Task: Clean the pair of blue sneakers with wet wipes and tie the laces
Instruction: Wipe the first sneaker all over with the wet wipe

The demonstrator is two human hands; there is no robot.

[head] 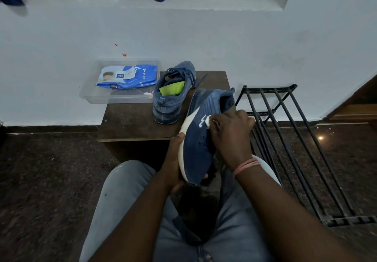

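While the second sneaker (173, 94) stands at the tabletop (130, 119) right edge, beside the wipes pack (127, 76) in its clear tray (89, 96), free floor lies left. Left hand (173, 164) grip cups the held sneaker (201, 139) sole; right hand (230, 131) grip pinches a wet wipe (208, 121) against its side. Metal rack (285, 139) sits close right.

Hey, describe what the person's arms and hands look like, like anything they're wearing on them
Both forearms are bare, with no sleeves in view. The right hand has a few thin pinkish-orange bands around its wrist. The left hand shows no ring, watch or band on the parts that can be seen, and neither hand wears a glove.
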